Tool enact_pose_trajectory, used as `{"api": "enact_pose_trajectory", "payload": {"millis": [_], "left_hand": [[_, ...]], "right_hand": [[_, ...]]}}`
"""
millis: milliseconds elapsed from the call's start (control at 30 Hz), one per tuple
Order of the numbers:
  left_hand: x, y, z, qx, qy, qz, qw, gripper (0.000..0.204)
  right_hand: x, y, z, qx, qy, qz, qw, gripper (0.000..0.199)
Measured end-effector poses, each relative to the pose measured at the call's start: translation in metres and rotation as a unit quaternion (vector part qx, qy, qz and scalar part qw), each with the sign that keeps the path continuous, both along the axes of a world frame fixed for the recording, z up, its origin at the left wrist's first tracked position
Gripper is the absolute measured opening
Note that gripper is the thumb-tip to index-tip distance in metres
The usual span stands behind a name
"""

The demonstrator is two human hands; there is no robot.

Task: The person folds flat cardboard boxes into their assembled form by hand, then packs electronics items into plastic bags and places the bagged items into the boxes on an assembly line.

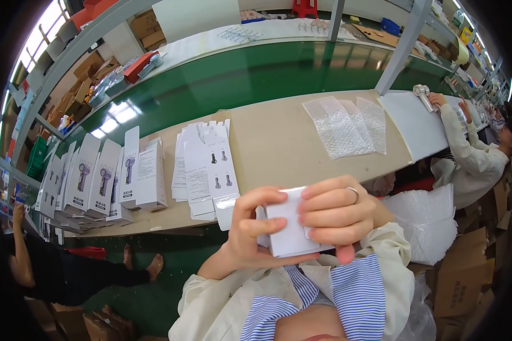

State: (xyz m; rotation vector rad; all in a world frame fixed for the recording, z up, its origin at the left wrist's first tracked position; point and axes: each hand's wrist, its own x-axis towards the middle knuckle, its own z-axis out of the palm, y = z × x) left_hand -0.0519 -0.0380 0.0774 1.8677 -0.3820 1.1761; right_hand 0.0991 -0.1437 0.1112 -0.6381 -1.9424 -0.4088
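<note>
**Small white carton held in both hands above the lap**

A small white box (290, 227) is gripped close to the body, in front of the near edge of the worktable (279, 136). The left hand (250, 230) is wrapped around its left side, thumb and fingers pressed together on the card. The right hand (335, 213), a ring on one finger, is clamped over the top and right edge, fingers curled down the front face.

The box is judged to be light, thin cardboard: stiff along its folded edges, easily dented on its flat panels, and somewhat smooth to the touch. It is best held at the edges and corners, as is done here, with gentle pressure.

On the table, a stack of flat unfolded cartons (205, 165) lies just ahead, finished boxes (114, 176) stand to the left, and bubble-wrap bags (347, 125) are spread to the right.
</note>
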Motion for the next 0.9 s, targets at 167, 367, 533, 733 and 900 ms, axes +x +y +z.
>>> {"api": "enact_pose_trajectory", "payload": {"millis": [167, 367, 533, 733, 900], "left_hand": [[0.000, -0.009, 0.003, 0.001, -0.017, -0.010, 1.000, 0.076], [-0.010, 0.002, -0.013, 0.003, -0.045, 0.043, 0.998, 0.081], [-0.037, 0.074, 0.014, 0.014, -0.296, 0.379, 0.877, 0.083], [-0.081, 0.209, -0.024, 0.253, -0.262, 0.503, 0.784, 0.091], [-0.110, 0.214, -0.088, 0.074, 0.059, 0.745, 0.661, 0.095]], "right_hand": [[-0.002, -0.005, -0.003, 0.037, 0.013, -0.011, 0.999, 0.053], [-0.008, -0.001, -0.004, -0.029, -0.021, -0.019, 0.999, 0.050], [-0.020, 0.018, -0.014, -0.181, -0.017, -0.167, 0.969, 0.058], [-0.009, 0.082, -0.116, -0.359, 0.064, -0.261, 0.894, 0.075], [-0.032, 0.107, -0.136, -0.375, -0.071, -0.223, 0.897, 0.068]]}}
